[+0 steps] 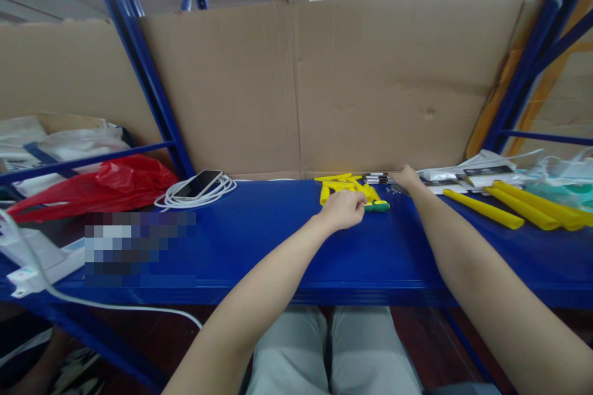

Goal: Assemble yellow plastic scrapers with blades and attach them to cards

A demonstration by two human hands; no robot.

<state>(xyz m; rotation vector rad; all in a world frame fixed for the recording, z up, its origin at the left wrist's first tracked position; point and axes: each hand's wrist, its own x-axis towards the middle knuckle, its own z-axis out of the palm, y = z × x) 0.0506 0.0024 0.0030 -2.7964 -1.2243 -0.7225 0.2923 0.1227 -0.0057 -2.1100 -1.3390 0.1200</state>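
Observation:
My left hand (341,209) is over the middle of the blue shelf, its fingers curled closed. What they hold, if anything, is hidden. Short yellow tubes (340,185) lie in a loose pile just behind it. Against its right side lies a green and yellow handle (377,206), like a screwdriver's; whether the hand grips it I cannot tell. My right hand (407,179) reaches to the back of the shelf, beside small black-and-white sticks (376,178) and tiny metal bits (395,189). Its fingers are mostly hidden.
Long yellow tubes (484,208) lie at the right, near flat packets (488,174). To the left, a phone (198,184) rests on a coiled white cable (222,190), beside a red plastic bag (134,182) and a white power strip (44,271). Cardboard (231,92) walls the back.

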